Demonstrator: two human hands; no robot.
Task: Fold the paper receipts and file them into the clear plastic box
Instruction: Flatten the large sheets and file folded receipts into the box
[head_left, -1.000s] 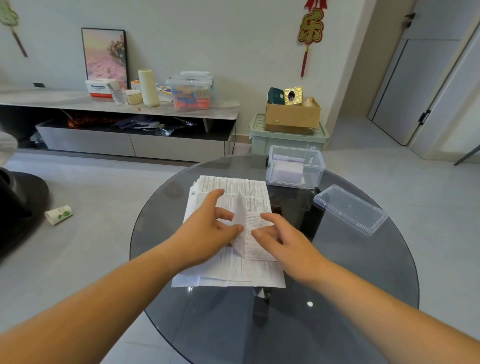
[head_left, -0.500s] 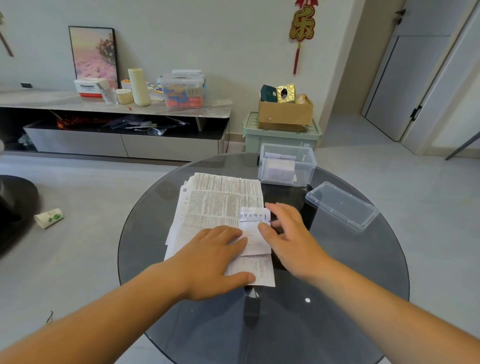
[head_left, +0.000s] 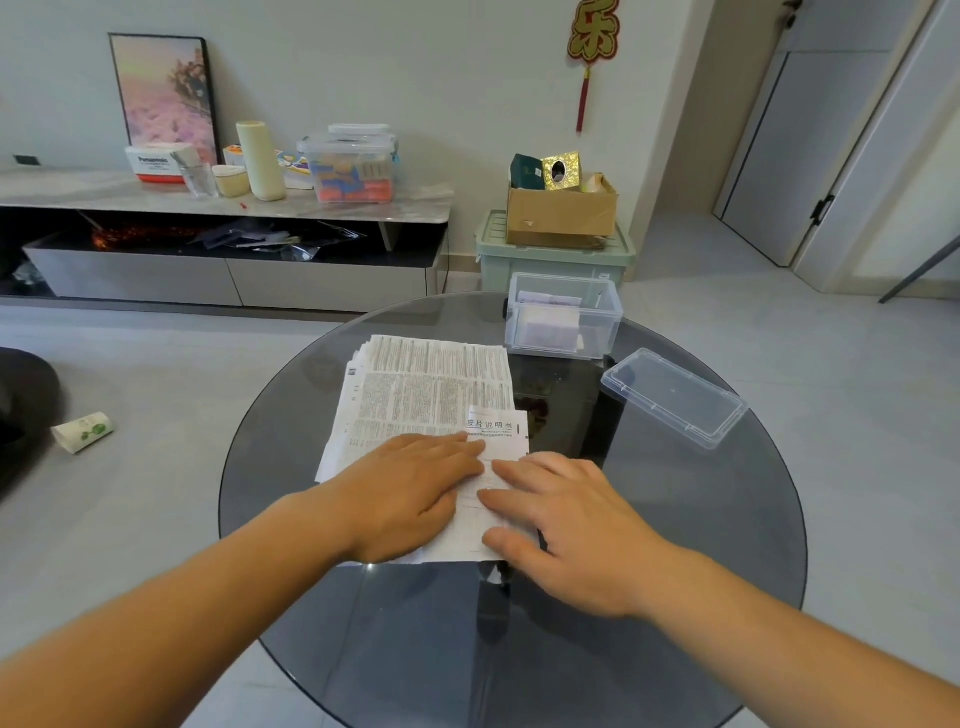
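Observation:
A stack of printed paper sheets lies on the round dark glass table. On its near right part lies a narrow folded sheet. My left hand lies flat on the stack, its fingertips on the folded sheet's left edge. With straight fingers, my right hand presses the folded sheet's right side. The clear plastic box stands open at the table's far edge with folded papers inside. Its clear lid lies to the right of the stack.
Beyond the table stand a green bin with a cardboard box on top and a long low cabinet carrying containers. A paper roll lies on the floor at left.
The top sheet's flap, held up a second ago, has been folded over and laid flat. Both hands have come down and now press on it; my right hand slid nearer.

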